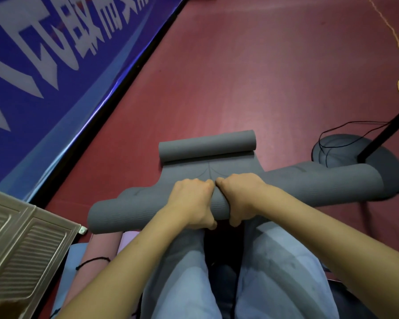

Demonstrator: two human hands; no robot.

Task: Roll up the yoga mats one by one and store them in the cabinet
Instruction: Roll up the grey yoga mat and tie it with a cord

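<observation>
Sports hall (red floor [263, 65], blue banner [44, 54])

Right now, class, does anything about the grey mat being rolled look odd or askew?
Yes. The grey mat has curled up at its far end into a second small roll, while the left hand and right hand grip the near roll at its middle. One mat should form one roll.

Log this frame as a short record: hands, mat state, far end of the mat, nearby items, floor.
left hand: gripping the roll at its middle
right hand: gripping the roll beside the left hand, touching it
grey mat: partly rolled, flat part ahead
far end: curled into a small roll
pink mat: rolled, near the left knee
stand base: right of the roll
floor: red
</observation>
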